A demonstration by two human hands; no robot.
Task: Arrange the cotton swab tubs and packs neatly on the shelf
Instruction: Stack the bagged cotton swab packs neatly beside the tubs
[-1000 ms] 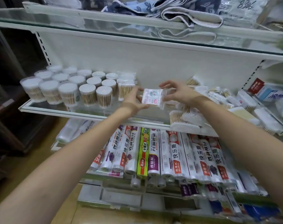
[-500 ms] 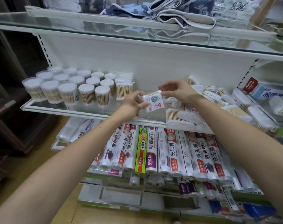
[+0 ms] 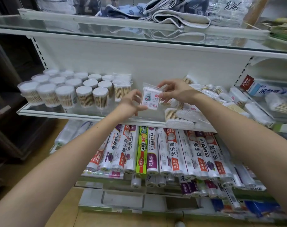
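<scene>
A small flat cotton swab pack [image 3: 150, 98] with a pink-and-white printed label is held upright above the glass shelf [image 3: 41, 111]. My left hand [image 3: 131, 102] grips its lower left edge, and my right hand [image 3: 173, 90] pinches its top right corner. To the left stand several round clear swab tubs [image 3: 65, 90] in rows, with upright clear swab packs [image 3: 122, 89] beside them. To the right lies a loose heap of swab packs [image 3: 185, 115] near the shelf's front edge.
Boxed goods and more swab packs [image 3: 254, 102] crowd the shelf's right end. Folded cloths [image 3: 172, 15] lie on the glass shelf above. Rolls of plastic wrap [image 3: 155, 153] fill the shelf below. A dark cabinet [image 3: 6, 95] stands at the left.
The pack has turned from lying sideways to standing upright and has risen slightly. Both hands have stayed on it, moving a little toward the back of the shelf.
</scene>
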